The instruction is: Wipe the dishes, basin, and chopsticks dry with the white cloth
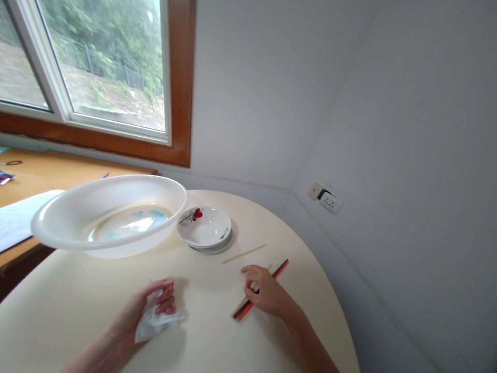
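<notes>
My left hand [153,303], fingers curled, grips a crumpled white tissue [153,324] just above the round table. On the right, my right hand [264,291] rests over a small bunch of chopsticks [280,268], in red, dark brown and pale wood. Its thumb and a bent finger close in a pinch around the bunch, while another finger sticks out to the left. How many sticks the pinch takes in is hidden. One pale chopstick [244,254] lies apart, beyond that hand. White bowls [205,228] with a red flower pattern sit stacked behind it.
A large translucent white basin [108,241] stands at the left on the cream round table [209,331]. Behind it is a wooden desk [77,168] with paper [23,217] on it. A wall socket [330,202] is at the right, and a window at the back left.
</notes>
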The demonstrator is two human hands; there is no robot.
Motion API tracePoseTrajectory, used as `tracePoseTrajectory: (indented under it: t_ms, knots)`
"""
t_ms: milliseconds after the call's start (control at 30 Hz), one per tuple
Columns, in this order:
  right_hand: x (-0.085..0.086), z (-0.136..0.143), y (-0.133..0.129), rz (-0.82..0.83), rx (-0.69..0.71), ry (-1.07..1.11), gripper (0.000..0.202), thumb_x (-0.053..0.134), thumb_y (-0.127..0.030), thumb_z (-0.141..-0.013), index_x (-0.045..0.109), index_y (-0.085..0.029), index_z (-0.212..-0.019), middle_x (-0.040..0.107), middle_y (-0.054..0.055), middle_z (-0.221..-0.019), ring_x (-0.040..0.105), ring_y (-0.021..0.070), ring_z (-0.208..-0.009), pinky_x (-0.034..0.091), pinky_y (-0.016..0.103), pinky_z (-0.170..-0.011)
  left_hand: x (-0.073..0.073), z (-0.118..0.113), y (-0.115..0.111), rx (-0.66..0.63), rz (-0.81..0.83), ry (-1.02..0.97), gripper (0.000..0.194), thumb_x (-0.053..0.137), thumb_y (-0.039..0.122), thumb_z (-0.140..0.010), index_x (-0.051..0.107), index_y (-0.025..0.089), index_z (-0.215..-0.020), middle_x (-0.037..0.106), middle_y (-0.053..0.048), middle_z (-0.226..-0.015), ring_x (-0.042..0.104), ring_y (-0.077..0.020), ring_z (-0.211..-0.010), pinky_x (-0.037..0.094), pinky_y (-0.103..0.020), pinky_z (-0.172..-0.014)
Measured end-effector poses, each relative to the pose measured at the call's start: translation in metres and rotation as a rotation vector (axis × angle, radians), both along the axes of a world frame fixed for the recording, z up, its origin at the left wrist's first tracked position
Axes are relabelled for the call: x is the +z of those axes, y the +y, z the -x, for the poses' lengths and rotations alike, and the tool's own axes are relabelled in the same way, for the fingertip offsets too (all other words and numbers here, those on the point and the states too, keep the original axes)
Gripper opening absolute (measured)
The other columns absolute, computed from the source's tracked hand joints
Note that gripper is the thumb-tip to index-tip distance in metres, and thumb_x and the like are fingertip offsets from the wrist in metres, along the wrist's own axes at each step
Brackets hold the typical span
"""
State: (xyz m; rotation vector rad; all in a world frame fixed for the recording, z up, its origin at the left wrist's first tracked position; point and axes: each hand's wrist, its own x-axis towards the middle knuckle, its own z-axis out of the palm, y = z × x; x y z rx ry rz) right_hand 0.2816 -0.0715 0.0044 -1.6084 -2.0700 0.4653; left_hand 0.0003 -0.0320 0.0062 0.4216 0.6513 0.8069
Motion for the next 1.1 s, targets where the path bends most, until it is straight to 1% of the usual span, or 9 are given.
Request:
tracePoseTrajectory:
  t_ms: [167, 300, 567, 667, 800, 900, 933, 1000, 1100]
  knots:
    - [-0.006, -0.004, 0.006, -0.058, -0.068, -0.05, 0.016, 0.052, -0.009, -0.075, 0.061, -0.017, -0.065, 0.064, 0.009, -0.104, 0.056, 0.0176, -0.101, 0.038, 0.031, -0.093, 0.0, 0.001, -0.001, 0.001, -0.001, -0.005, 0.027, 0.064, 0.011, -0.069, 0.047, 0.013, -0.047, 0.036, 0.006, -0.044, 0.032, -0.0049, -0.039, 0.037, -0.022, -0.043]
    - [-0.006, -0.005, 0.009, -0.06, -0.135, -0.107, 0.02, 0.051, -0.011, -0.08, 0.062, -0.016, -0.064, 0.065, 0.009, -0.1, 0.058, 0.0173, -0.096, 0.039, 0.032, -0.09, 0.0, 0.001, -0.001, -0.004, -0.008, -0.003, 0.028, 0.064, 0.012, -0.069, 0.047, 0.013, -0.047, 0.036, 0.005, -0.044, 0.032, -0.0049, -0.039, 0.037, -0.022, -0.044]
    - [-0.006, -0.006, 0.009, -0.04, -0.119, -0.135, 0.026, 0.049, -0.013, -0.083, 0.064, -0.015, -0.063, 0.065, 0.01, -0.102, 0.057, 0.0183, -0.1, 0.038, 0.032, -0.092, 0.0, 0.001, -0.001, 0.009, -0.008, 0.008, 0.027, 0.064, 0.012, -0.068, 0.047, 0.014, -0.048, 0.036, 0.006, -0.044, 0.032, -0.0047, -0.039, 0.038, -0.022, -0.044]
    - [-0.009, -0.007, 0.011, -0.069, -0.123, -0.137, 0.022, 0.048, -0.015, -0.084, 0.066, -0.015, -0.072, 0.066, 0.01, -0.101, 0.057, 0.019, -0.1, 0.038, 0.033, -0.092, 0.001, 0.001, -0.002, 0.018, 0.004, 0.013, 0.027, 0.063, 0.012, -0.068, 0.047, 0.014, -0.048, 0.035, 0.006, -0.044, 0.032, -0.0047, -0.039, 0.038, -0.022, -0.044]
    - [-0.014, -0.006, 0.016, -0.179, -0.16, -0.138, 0.02, 0.046, -0.016, -0.086, 0.065, -0.016, -0.081, 0.066, 0.008, -0.094, 0.059, 0.0178, -0.092, 0.041, 0.031, -0.087, 0.003, -0.001, -0.002, 0.047, 0.018, 0.017, 0.027, 0.064, 0.011, -0.068, 0.046, 0.014, -0.047, 0.035, 0.006, -0.043, 0.032, -0.0052, -0.038, 0.038, -0.022, -0.043]
    - [-0.013, -0.002, 0.021, -0.166, -0.191, -0.168, 0.019, 0.045, -0.015, -0.086, 0.064, -0.016, -0.084, 0.065, 0.007, -0.089, 0.058, 0.0179, -0.087, 0.042, 0.029, -0.084, 0.003, -0.002, -0.002, 0.047, 0.024, 0.01, 0.028, 0.063, 0.011, -0.068, 0.046, 0.014, -0.047, 0.035, 0.006, -0.043, 0.032, -0.0051, -0.038, 0.039, -0.022, -0.043]
    - [-0.011, 0.001, 0.023, -0.142, -0.206, -0.181, 0.02, 0.045, -0.015, -0.086, 0.064, -0.016, -0.088, 0.065, 0.007, -0.09, 0.058, 0.0183, -0.088, 0.042, 0.029, -0.084, 0.003, -0.002, -0.002, 0.046, 0.029, 0.007, 0.027, 0.064, 0.011, -0.068, 0.046, 0.014, -0.047, 0.035, 0.006, -0.043, 0.032, -0.0051, -0.038, 0.039, -0.022, -0.043]
    - [-0.008, 0.007, 0.026, -0.096, -0.24, -0.222, 0.024, 0.045, -0.017, -0.087, 0.062, -0.016, -0.103, 0.065, 0.008, -0.097, 0.057, 0.0197, -0.093, 0.041, 0.03, -0.086, 0.002, -0.002, -0.002, 0.044, 0.035, -0.003, 0.027, 0.064, 0.011, -0.068, 0.046, 0.014, -0.047, 0.035, 0.006, -0.043, 0.032, -0.0052, -0.038, 0.039, -0.022, -0.043]
    - [-0.006, 0.017, 0.032, -0.06, -0.28, -0.358, 0.038, 0.045, -0.019, -0.087, 0.05, -0.016, -0.125, 0.061, 0.01, -0.107, 0.055, 0.0232, -0.099, 0.041, 0.032, -0.086, 0.001, -0.003, -0.002, 0.038, 0.03, -0.02, 0.029, 0.063, 0.01, -0.068, 0.045, 0.014, -0.045, 0.035, 0.005, -0.042, 0.032, -0.0053, -0.038, 0.038, -0.022, -0.042]
